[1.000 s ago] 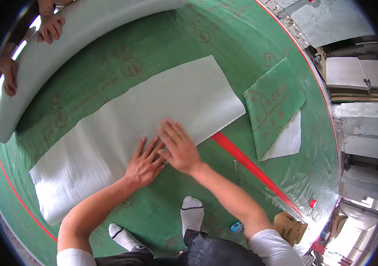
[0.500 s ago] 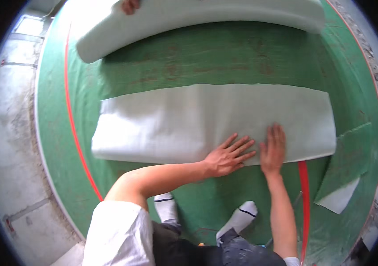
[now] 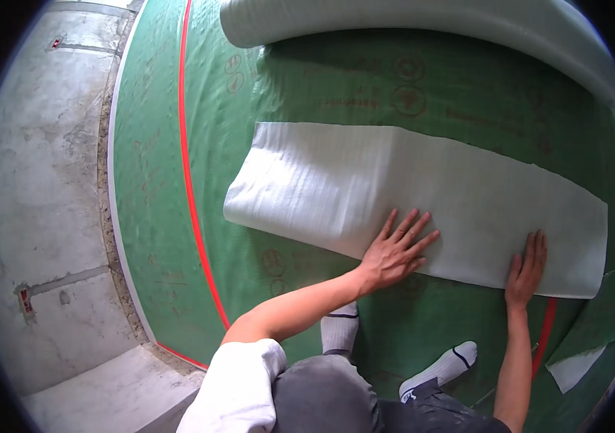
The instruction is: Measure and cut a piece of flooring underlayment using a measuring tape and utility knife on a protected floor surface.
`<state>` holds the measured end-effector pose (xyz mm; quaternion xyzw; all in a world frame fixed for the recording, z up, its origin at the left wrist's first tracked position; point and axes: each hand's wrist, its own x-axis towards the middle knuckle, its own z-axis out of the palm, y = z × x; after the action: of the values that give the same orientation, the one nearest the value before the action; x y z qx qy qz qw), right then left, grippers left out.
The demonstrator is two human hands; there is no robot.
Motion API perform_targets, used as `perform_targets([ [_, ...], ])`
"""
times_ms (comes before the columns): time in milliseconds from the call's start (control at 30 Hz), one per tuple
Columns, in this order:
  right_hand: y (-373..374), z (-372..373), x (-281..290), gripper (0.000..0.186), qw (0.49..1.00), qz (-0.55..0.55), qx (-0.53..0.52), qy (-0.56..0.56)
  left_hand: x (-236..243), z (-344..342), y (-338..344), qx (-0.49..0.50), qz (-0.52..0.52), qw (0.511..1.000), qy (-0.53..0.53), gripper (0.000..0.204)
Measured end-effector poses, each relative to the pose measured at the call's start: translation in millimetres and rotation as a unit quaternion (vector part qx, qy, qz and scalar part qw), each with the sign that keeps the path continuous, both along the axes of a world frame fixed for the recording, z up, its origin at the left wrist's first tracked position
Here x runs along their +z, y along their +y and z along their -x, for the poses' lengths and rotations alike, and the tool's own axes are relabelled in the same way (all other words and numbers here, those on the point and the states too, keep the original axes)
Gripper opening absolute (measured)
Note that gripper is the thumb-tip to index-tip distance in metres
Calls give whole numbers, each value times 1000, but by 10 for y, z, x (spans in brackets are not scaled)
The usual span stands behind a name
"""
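Observation:
A white, slightly glossy sheet, seemingly folded over at its near edge, lies across the green floor covering in front of me. My left hand rests flat near the middle of that near edge, fingers spread. Farther right, my right hand lies on the sheet close to its right end, fingers stretched out and nearly together. Neither hand grips anything. A soft crease runs from the far edge toward my left hand.
Beyond the sheet lies a long white roll. Green covering spreads over the floor, with red tape on the left. A concrete wall borders it. A cut flap shows white at lower right. My socked feet stand nearby.
My right hand has slid right along the sheet, away from my left. The view has turned, showing more wall at left. Another person's hand on the roll has left the view.

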<state>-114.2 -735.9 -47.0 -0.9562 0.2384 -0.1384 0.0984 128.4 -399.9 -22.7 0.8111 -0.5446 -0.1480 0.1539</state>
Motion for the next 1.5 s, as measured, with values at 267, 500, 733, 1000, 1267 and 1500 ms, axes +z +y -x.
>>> perform_targets([
  [267, -52, 2, -31, 57, 1000, 12, 6, 1, 10, -783, 1029, 61, -42, 996, -53, 73],
  [500, -164, 80, -11, 57, 1000, 25, 5, 12, 23, -1399, 1789, 125, -65, 986, -85, 74],
  [733, -131, 90, -77, 59, 999, 29, -4, 23, -6, -1988, 2636, 165, -76, 976, -119, 76],
  [1000, -214, 195, -91, 59, 999, 41, -7, 33, -96, -1997, 2704, 209, -55, 970, -109, 79],
  [1267, -139, 50, -98, 61, 1000, 17, -14, 22, -116, -2024, 2870, 238, -82, 961, -118, 87],
  [1500, -115, 2, 91, 62, 999, 33, -16, 28, -274, -2007, 2831, 226, -43, 961, -154, 82],
])
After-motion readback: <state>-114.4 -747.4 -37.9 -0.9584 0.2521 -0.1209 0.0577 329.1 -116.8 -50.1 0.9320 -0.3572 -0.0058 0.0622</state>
